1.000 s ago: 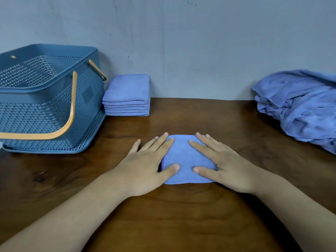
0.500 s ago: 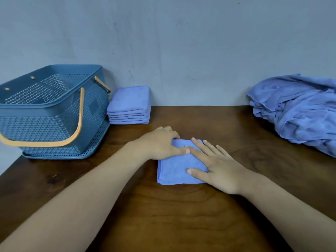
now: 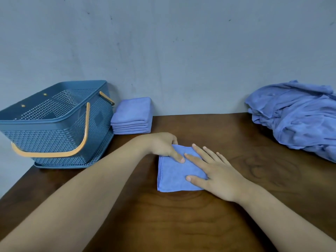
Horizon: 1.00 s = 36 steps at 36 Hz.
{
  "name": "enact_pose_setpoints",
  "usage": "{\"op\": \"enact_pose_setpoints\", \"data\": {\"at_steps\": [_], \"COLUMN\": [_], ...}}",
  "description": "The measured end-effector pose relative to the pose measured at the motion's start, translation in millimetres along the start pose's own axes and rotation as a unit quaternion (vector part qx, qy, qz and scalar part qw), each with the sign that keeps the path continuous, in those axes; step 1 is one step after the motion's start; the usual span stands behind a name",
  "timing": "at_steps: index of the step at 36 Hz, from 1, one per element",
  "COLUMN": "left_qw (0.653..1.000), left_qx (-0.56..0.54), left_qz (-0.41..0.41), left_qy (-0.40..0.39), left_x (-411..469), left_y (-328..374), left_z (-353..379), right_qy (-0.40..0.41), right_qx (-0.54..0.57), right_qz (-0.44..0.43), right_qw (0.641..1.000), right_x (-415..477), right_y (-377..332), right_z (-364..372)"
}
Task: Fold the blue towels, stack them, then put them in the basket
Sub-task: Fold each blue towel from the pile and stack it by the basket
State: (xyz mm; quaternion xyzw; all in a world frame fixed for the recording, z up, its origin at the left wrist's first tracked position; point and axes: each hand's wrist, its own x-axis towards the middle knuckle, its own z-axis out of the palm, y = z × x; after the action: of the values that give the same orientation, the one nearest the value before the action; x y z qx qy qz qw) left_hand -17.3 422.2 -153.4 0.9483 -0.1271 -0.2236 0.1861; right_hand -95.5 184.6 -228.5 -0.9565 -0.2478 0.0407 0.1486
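A folded blue towel (image 3: 172, 174) lies flat in the middle of the wooden table (image 3: 181, 224). My left hand (image 3: 163, 145) pinches its far left corner, thumb on top and fingers curled at the edge. My right hand (image 3: 216, 172) rests flat on the towel's right side with the fingers spread. A stack of several folded blue towels (image 3: 131, 116) stands against the wall behind and to the left. The blue plastic basket (image 3: 54, 122) with orange handles sits at the far left and looks empty. A heap of unfolded blue towels (image 3: 298, 117) lies at the far right.
A grey wall (image 3: 181, 51) closes off the table's far edge. The table's left edge runs diagonally in front of the basket. Bare wood shows between the folded towel and the heap.
My left hand has left its flat position on the towel and moved to its far left corner, closing on it. The right hand stays flat. The camera view has tilted up.
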Motion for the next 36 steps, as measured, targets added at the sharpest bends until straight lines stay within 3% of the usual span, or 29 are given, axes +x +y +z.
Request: {"op": "enact_pose_setpoints", "data": {"at_steps": [4, 6, 8, 10, 15, 20, 26, 29, 31, 36], "left_qw": [0.989, 0.969, 0.949, 0.933, 0.886, 0.830, 0.901, 0.905, 0.905, 0.909], "left_qx": [-0.125, -0.204, -0.247, -0.275, -0.385, -0.519, -0.413, -0.383, -0.399, -0.395], "left_qz": [0.049, 0.097, 0.147, 0.184, 0.208, 0.113, 0.122, 0.133, 0.116, 0.082], "left_qy": [0.069, 0.103, 0.128, 0.139, 0.155, 0.170, -0.051, -0.131, -0.090, 0.105], "left_x": [-3, -7, -15, -25, -44, -42, -57, -67, -66, -58], "left_y": [-16, -20, -20, -15, -1, -4, -15, -3, 8, 26], "left_z": [13, 16, 17, 15, 8, 15, 19, 19, 24, 38], "right_qy": [0.010, 0.046, 0.108, 0.127, 0.088, 0.158, 0.167, 0.148, 0.135, 0.137], "right_qx": [0.033, 0.158, 0.360, 0.484, 0.571, 0.592, 0.565, 0.561, 0.562, 0.558], "right_qz": [0.005, 0.009, 0.041, 0.067, 0.044, 0.040, 0.049, 0.043, 0.041, 0.048], "right_qw": [0.999, 0.986, 0.926, 0.863, 0.815, 0.789, 0.807, 0.813, 0.815, 0.817], "right_x": [0, -1, -2, -1, -7, -8, -11, -13, -14, -17], "right_y": [0, 1, 2, 3, -9, -16, -11, -12, -12, -13], "right_z": [-1, -8, -16, -23, -35, -39, -44, -46, -48, -50]}}
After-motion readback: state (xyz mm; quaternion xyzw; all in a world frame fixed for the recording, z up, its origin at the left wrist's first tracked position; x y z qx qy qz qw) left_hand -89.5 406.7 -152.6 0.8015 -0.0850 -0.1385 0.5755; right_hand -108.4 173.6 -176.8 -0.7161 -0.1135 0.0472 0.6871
